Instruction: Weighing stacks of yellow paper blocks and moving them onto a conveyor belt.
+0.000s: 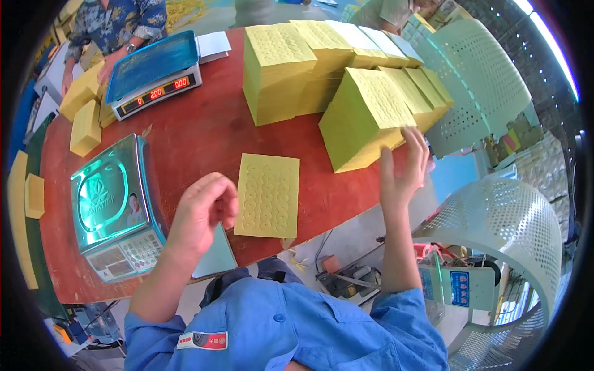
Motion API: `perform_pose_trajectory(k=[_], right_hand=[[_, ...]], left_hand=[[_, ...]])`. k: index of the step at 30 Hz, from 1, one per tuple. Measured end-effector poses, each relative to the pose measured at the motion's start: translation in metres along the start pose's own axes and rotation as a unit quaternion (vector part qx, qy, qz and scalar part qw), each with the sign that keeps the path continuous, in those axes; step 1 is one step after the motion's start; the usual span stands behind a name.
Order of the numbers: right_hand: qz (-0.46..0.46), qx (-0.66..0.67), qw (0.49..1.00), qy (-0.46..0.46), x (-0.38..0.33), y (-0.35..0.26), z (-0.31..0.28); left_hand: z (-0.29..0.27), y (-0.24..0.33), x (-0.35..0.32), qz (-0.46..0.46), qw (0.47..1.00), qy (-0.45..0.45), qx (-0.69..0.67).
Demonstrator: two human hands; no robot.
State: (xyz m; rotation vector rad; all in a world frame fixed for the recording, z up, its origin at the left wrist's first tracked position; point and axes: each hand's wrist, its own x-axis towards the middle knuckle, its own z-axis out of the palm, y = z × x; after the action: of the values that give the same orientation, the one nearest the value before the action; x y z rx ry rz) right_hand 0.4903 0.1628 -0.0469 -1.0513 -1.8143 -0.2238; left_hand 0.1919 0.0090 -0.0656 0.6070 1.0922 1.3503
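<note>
A thin yellow perforated sheet point(267, 195) lies flat on the red table point(198, 133) in front of me. My left hand point(203, 211) hovers just left of it, fingers curled, holding nothing that I can see. My right hand point(403, 167) is raised with fingers spread, touching the lower edge of a tilted stack of yellow sheets point(365, 117). Behind it stand more tall yellow stacks point(279, 71).
A steel weighing scale point(114, 207) sits at my left, and a blue-topped scale point(153, 73) with a red display farther back. A person in a patterned shirt point(117, 25) handles yellow blocks point(85, 108) at far left. White perforated metal drums point(501, 229) stand right of the table.
</note>
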Motion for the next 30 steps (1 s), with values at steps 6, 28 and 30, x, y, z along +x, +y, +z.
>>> perform_pose_trajectory(k=[6,28,30], right_hand=[[-0.005,-0.115,0.989,-0.088,0.027,0.026,0.025],[0.131,0.108,0.985,0.002,0.061,0.036,-0.013],[0.057,0.113,0.992,0.027,0.052,0.007,-0.032]], left_hand=[[0.06,-0.011,0.02,-0.045,0.993,-0.111,-0.016],[0.157,-0.023,0.061,-0.065,0.971,-0.23,-0.029],[0.16,-0.025,0.046,-0.028,0.971,-0.212,-0.107]])
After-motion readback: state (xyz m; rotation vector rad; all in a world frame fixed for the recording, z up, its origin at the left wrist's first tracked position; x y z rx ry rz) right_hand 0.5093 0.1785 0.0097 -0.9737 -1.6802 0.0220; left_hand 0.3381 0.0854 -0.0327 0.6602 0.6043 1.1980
